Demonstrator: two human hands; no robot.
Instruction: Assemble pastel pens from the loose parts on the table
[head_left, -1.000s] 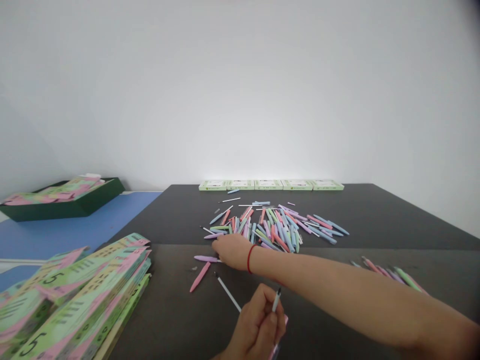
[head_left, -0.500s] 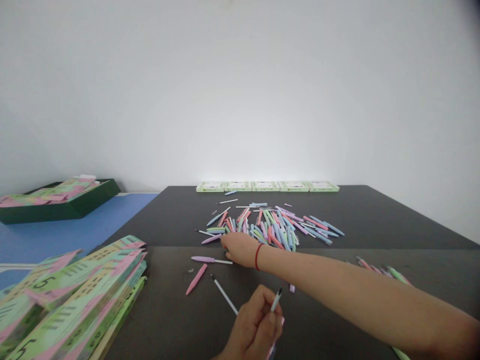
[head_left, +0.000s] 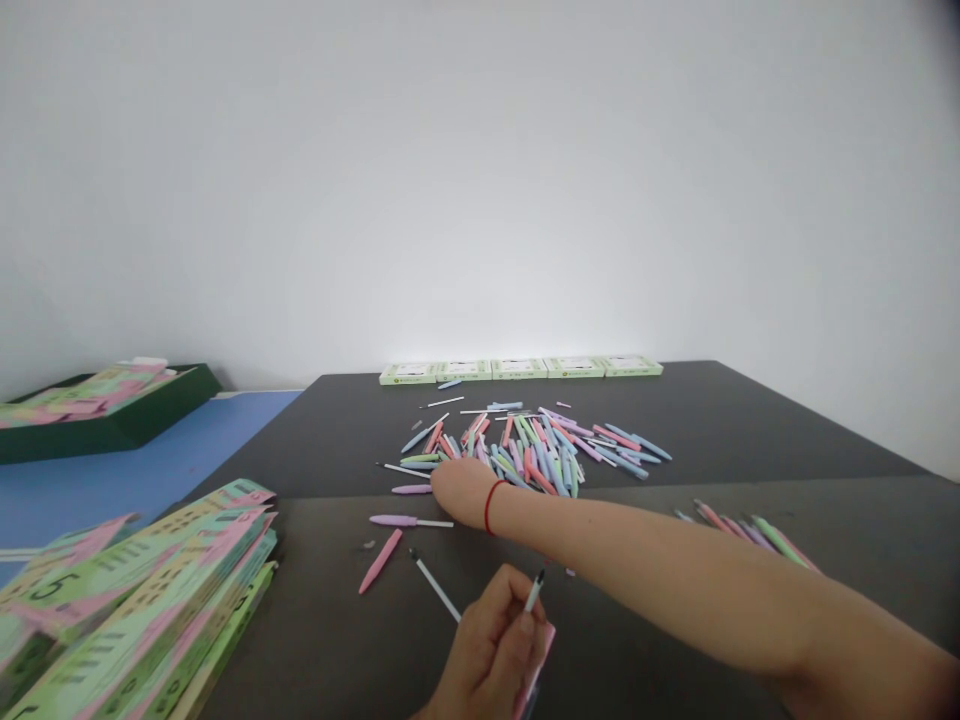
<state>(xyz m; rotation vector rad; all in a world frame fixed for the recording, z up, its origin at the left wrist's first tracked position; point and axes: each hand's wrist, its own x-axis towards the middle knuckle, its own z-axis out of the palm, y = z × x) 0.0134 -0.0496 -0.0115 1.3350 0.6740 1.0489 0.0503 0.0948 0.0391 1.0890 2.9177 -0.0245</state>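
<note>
My left hand (head_left: 491,650), at the bottom centre, is closed around a white pen refill (head_left: 535,590) with a dark tip pointing up. Something pink, like a pen barrel (head_left: 546,645), shows beneath the same fingers. Across the table reaches my right hand (head_left: 463,490), a red string (head_left: 490,506) round its wrist. It is at the near left edge of a pile of pastel pen parts (head_left: 544,450); its fingers are hidden behind it. Close by lie a purple barrel with a refill in it (head_left: 397,520), a pink barrel (head_left: 380,561) and a loose refill (head_left: 435,585).
Flat green-and-white boxes (head_left: 517,369) line the table's back edge by the wall. At left are stacked green-and-pink cartons (head_left: 187,590) and a dark green tray (head_left: 150,415) on a blue surface (head_left: 180,455). Several pens (head_left: 750,530) lie at right.
The view has shifted slightly, so the table things appear a little further left. My right hand's fingers have gone out of sight behind it. My left hand keeps its grip.
</note>
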